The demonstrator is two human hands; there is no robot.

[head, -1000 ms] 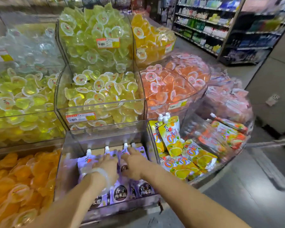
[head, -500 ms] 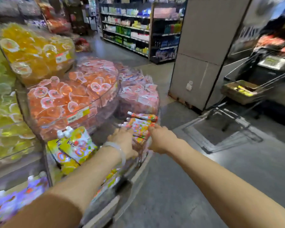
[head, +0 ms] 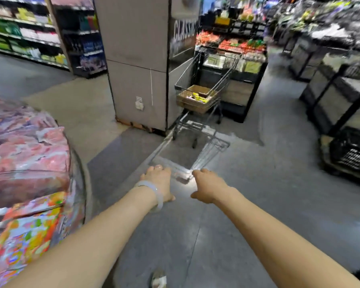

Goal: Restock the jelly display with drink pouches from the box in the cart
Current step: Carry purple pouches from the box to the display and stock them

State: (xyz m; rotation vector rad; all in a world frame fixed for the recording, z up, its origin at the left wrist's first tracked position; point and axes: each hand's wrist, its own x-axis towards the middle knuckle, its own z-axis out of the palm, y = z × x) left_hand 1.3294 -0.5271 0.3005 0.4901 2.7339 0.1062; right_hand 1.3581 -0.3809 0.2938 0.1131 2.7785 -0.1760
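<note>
The wire shopping cart (head: 197,121) stands ahead in the aisle beside a grey pillar. A brown cardboard box (head: 195,98) sits in its basket with yellow pouches showing inside. My left hand (head: 158,183), with a pale bangle on the wrist, and my right hand (head: 208,188) reach forward over the floor, both holding nothing, fingers loosely bent. The jelly display (head: 29,163) with pink packs and colourful drink pouches (head: 27,231) is at my left edge, blurred.
A grey pillar (head: 137,59) rises behind the cart on its left. Dark produce stands (head: 341,104) line the right side. Shelves of goods (head: 40,38) run along the far left. Grey floor (head: 195,235) stretches between me and the cart.
My view has swung right, from the purple pouch bin past the orange pouches to the cart. Both hands left the display and now hang over the floor.
</note>
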